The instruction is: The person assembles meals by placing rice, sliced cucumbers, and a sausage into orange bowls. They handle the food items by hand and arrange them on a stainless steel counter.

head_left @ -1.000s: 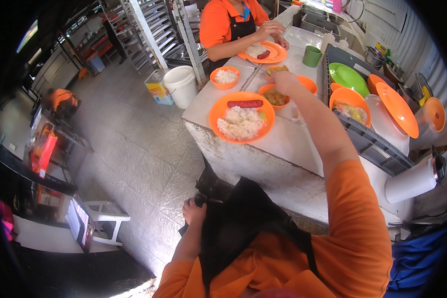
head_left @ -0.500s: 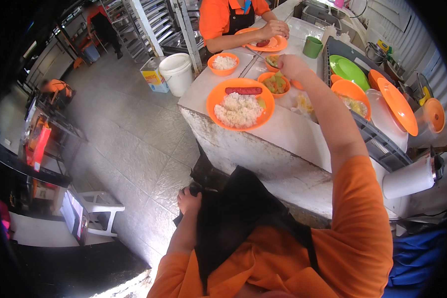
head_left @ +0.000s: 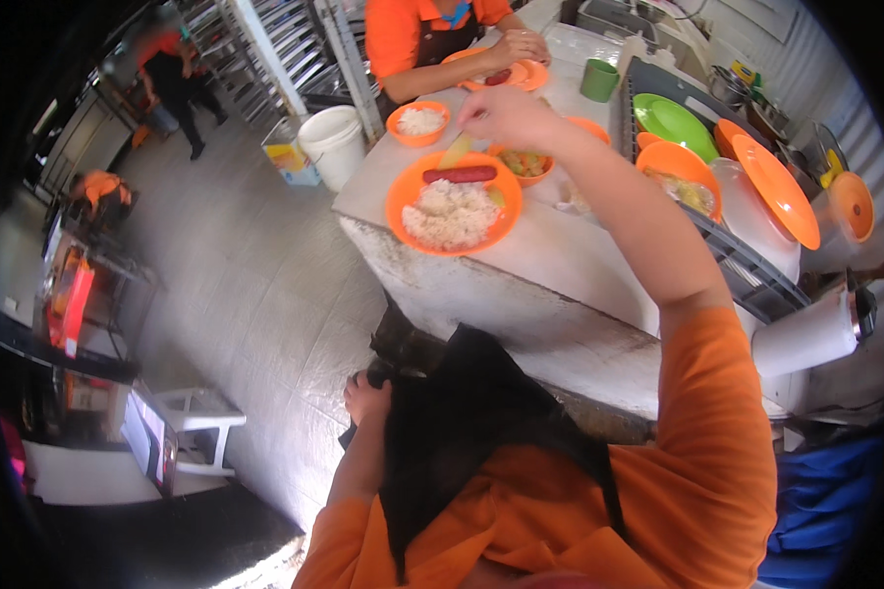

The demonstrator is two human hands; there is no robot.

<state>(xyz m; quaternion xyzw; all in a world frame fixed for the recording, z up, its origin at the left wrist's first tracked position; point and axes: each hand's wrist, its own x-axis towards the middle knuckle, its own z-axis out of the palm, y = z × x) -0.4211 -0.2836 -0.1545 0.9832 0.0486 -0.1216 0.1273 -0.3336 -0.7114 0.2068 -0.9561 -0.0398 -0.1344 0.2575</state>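
My right hand is closed, pinching a pale yellow-green slice of food over the far rim of an orange plate. That plate holds white rice and a red sausage. Just below my wrist sits a small orange bowl of chopped vegetables; another orange bowl is partly hidden behind my forearm. Lower down, my left hand lies on my leg at the edge of the black apron, fingers loosely spread; a dark thing beside the fingertips is unclear.
Across the white counter, a co-worker's hands rest by an orange plate. Nearby are a rice bowl, a green cup and a grey crate of dishes. A white bucket stands on the floor.
My right hand has moved left from the small bowls to the large plate, now with the pale slice in its fingers. My left hand stays put. A distant person has stepped nearer.
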